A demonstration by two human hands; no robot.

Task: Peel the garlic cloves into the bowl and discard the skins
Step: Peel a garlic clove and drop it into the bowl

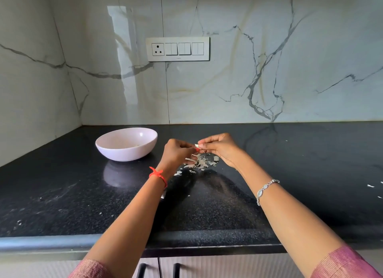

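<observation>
A small, pale garlic clove sits in mid-air between the two hands, above the bench. The right hand has its grip clamped on it, thumb and fingertips pinching. The left hand, fingers curled, closes its grip on the clove's near end. At six o'clock from the clove, thin papery skins lie in a loose, curling heap on the speckled black stone. At ten o'clock from the hands stands a round, glossy, pale lilac bowl, well apart from the heap. What it holds is too faint to tell. At twelve o'clock, a white rectangular switch plate sits on the veined marble wall. A red thread circles the left wrist, a beaded silver bracelet the right.
</observation>
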